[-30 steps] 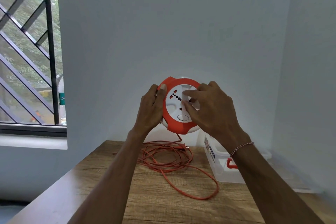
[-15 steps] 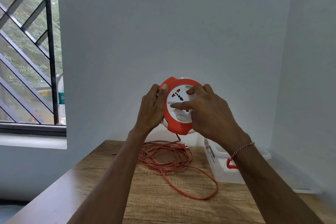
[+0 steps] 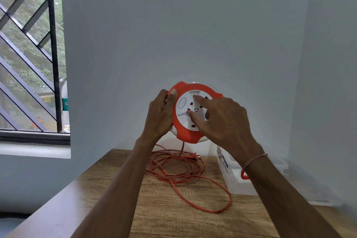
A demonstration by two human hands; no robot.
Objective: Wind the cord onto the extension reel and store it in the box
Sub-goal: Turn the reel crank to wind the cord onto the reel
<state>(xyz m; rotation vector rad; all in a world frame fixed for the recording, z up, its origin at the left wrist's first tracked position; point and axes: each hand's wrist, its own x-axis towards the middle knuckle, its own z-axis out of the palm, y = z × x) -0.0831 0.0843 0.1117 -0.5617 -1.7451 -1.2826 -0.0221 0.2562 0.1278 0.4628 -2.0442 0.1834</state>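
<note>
Far left was a window (image 3: pixel 29 54) with black diagonal metal bars; trees behind it were blurred. A bottle (image 3: pixel 65 110) with a green label stood on the sill, detail too small to read. My left hand (image 3: pixel 160 116) held the extension reel (image 3: pixel 193 112) up in the air in front of the pale matte wall, above the counter (image 3: pixel 164 214). That grip was curled round the reel's left rim, thumb lying on the orange front edge, the other fingers hidden behind. The reel was a round disc, glossy plastic: a lobed orange outer ring and a white face with dark socket holes and a small oval outline. My right hand (image 3: pixel 226 121) lay against the white face, index finger and thumb stretched out straight and pressing on it, the grip spread, not pinching. A thin woven bracelet (image 3: pixel 254 159) sat on that wrist. The cord (image 3: pixel 179 172), thin orange and rubbery, dropped from the reel's bottom edge and lay in loose tangled loops on the wood-grain counter, with one long loop trailing toward me. Right of the cord stood the box (image 3: pixel 231 179), clear plastic, rectangular, with an orange latch, partly hidden by my right forearm.
</note>
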